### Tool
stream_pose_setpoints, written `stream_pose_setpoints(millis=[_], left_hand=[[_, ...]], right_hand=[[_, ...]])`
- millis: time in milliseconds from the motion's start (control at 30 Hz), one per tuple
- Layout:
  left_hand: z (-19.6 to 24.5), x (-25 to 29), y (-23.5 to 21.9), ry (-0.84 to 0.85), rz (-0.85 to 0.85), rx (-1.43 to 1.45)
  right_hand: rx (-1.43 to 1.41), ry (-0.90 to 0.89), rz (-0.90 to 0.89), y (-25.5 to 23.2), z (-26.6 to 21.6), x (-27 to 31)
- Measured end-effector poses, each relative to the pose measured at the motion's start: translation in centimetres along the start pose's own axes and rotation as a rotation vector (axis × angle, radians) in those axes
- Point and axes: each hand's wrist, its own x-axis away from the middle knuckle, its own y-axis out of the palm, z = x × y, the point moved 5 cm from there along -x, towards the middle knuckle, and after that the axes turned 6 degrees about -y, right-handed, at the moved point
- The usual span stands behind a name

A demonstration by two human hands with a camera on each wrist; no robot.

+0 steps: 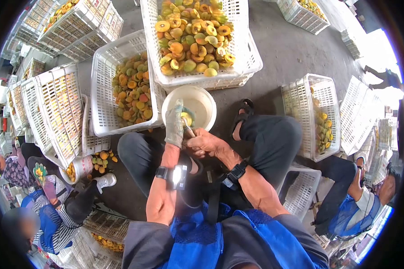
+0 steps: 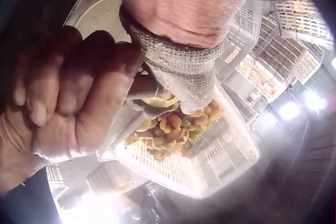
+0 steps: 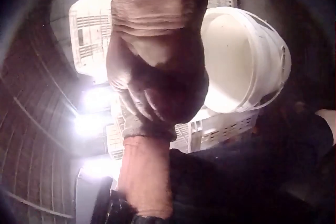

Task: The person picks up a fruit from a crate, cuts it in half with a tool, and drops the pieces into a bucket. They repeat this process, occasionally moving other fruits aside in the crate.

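My left hand, in a greyish knitted glove, holds a yellow fruit over the near part of a white bucket. The fruit looks like an apricot or a small peach; the glove hides part of it. My bare right hand grips a short tool by its brownish handle, with the tool's end at the fruit. I cannot tell what kind of tool it is. In the left wrist view the curled right hand is close beside the glove. From the right wrist, the bucket shows a pale inside.
Beyond the bucket stands a white crate heaped with cut fruit. Another fruit crate is at its left, and one stands right of my knee. Loose fruit lies on the floor at left. People sit at both sides among stacked crates.
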Motion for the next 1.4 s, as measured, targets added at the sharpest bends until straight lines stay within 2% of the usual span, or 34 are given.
stream_pose_setpoints(millis=[67,133,267,333,367,467,533,600,633,733,800,900,933,1000,1067,1100,1133,1167,1233,1333,1367,1400], left_hand=[[-0.8,-1.5,-0.1,-0.056,-0.027,0.007],[-1.1,-1.7,0.3,-0.1,-0.071,0.033],[-3.0,-3.9,-0.5,-0.028,-0.056,0.016],[-3.4,-4.5,-0.8,-0.05,-0.071,0.032],[-3.3,-4.9,-0.9,-0.002,-0.04,-0.011],[-1.9,-7.6,-3.3,0.162,0.148,0.124],[1.3,-8.2,-5.0,0.26,0.214,0.068],[4.3,-7.3,-6.2,0.228,0.239,0.082],[4.7,-8.3,-7.6,0.292,0.292,0.124],[8.2,-8.6,-10.9,0.493,0.448,0.123],[10.6,-7.9,-11.8,0.604,0.479,-0.103],[10.8,-10.7,-13.5,0.528,0.433,-0.662],[10.5,-10.2,-12.6,0.582,0.408,-0.856],[7.7,-11.1,-11.6,0.517,0.321,-1.021],[3.4,-13.1,-12.0,0.319,0.252,-1.202],[0.1,-14.7,-13.4,0.235,0.243,-1.133],[-0.8,-14.1,-12.6,0.152,0.23,-1.061],[-0.8,-13.3,-12.1,0.192,0.375,-1.129],[-1.5,-13.6,-12.5,0.197,0.409,-1.14],[-1.6,-12.7,-12.6,0.231,0.445,-1.141],[-1.4,-12.4,-12.8,0.235,0.432,-1.159],[-1.6,-12.2,-13.1,0.231,0.414,-1.18]], right_hand=[[-0.172,0.031,-0.04,0.2,-0.7,0.7],[0.026,0.05,-0.014,-0.4,-0.8,0.7],[0.342,0.012,0.007,-0.4,-2.0,0.7],[0.275,0.036,0.029,-0.6,-1.8,0.7],[0.241,0.044,0.04,-0.8,-1.6,0.6],[0.506,-0.145,0.348,-4.4,-0.3,0.0],[0.849,-0.44,0.334,-4.6,-1.5,1.0],[0.904,-0.424,0.353,-4.9,-1.5,0.8],[0.894,-0.404,0.381,-5.0,-1.7,0.5],[1.228,-0.548,0.465,-6.3,-1.2,-0.2],[1.183,-0.558,0.507,-6.9,-1.1,0.4],[1.45,-0.574,0.428,-6.3,-1.1,0.4],[1.594,-0.579,0.379,-5.9,-1.0,0.2],[1.299,-0.573,0.474,-6.4,-0.9,-0.1],[1.086,-0.536,0.528,-6.5,-1.0,-0.3],[1.021,-0.507,0.54,-6.3,-1.1,-0.2],[0.956,-0.477,0.555,-6.5,-1.1,-0.2],[1.01,-0.517,0.527,-6.4,-1.3,-0.2],[1.111,-0.592,0.472,-6.3,-1.1,0.0],[1.095,-0.472,0.491,-7.0,-0.2,-1.4],[0.96,-0.411,0.537,-7.2,0.0,-1.3],[1.002,-0.459,0.523,-6.9,-0.3,-1.4]])
